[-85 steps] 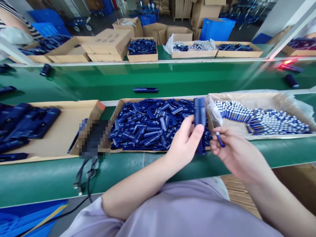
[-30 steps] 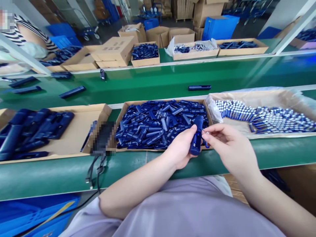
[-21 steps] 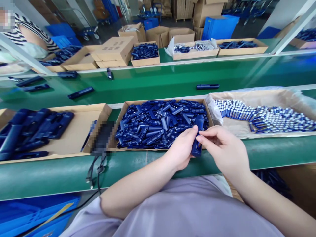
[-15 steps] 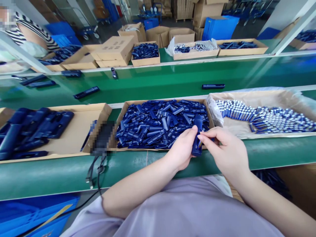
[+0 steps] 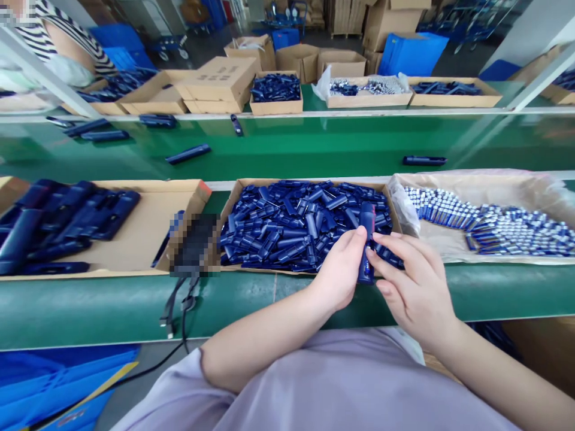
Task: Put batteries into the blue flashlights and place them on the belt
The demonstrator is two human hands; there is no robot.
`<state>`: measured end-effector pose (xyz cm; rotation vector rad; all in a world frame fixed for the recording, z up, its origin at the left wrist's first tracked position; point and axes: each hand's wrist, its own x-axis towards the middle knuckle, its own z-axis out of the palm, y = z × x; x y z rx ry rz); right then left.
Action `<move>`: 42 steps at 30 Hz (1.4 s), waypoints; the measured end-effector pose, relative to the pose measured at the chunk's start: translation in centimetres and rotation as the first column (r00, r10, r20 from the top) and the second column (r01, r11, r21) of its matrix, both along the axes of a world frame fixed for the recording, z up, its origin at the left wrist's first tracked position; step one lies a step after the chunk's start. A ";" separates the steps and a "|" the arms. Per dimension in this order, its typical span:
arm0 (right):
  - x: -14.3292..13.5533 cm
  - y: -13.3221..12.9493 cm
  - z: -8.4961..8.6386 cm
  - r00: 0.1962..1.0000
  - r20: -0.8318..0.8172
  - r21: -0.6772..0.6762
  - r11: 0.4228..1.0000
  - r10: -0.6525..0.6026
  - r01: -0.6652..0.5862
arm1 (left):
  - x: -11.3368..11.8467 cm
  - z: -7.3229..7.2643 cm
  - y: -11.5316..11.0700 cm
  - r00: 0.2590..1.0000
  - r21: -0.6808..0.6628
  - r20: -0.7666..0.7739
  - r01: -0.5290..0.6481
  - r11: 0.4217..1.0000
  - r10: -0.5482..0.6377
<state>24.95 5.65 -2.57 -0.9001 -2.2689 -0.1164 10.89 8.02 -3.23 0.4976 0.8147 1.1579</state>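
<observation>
My left hand [image 5: 342, 267] is wrapped round a dark blue casing [image 5: 367, 227], which stands roughly lengthwise over the near right corner of a box of small blue parts [image 5: 287, 230]. My right hand [image 5: 411, 275] is at the casing's right side, fingers apart, with fingertips touching it. Nothing shows between those fingers. To the right lies a lined box holding many small batteries [image 5: 516, 230].
At left a cardboard box [image 5: 130, 251] holds larger blue casings, beside a black device [image 5: 195, 239] with cables. Loose casings [image 5: 188, 154] lie on the green belt [image 5: 291, 149]. A person in stripes [image 5: 67, 39] is at the far left.
My right fingers have spread from a pinch at the casing, and the small battery-like piece between them no longer shows. The casing has turned slightly. Belt items have shifted right in view.
</observation>
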 end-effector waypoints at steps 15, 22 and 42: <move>-9.4 11.3 0.3 0.974 -0.192 -0.627 0.779 -0.118 -0.029 | -5.8 2.6 -1.6 0.680 0.321 0.274 0.602 0.731 -0.680; -3.1 10.1 2.2 0.717 -0.594 -0.669 0.719 -0.365 -0.187 | -5.4 1.4 -0.1 0.985 0.123 0.128 0.099 0.987 -0.114; -2.9 3.7 5.6 0.997 0.013 -0.606 0.794 0.072 -0.050 | -4.8 -0.9 -0.7 0.984 0.081 0.104 0.136 0.987 -0.144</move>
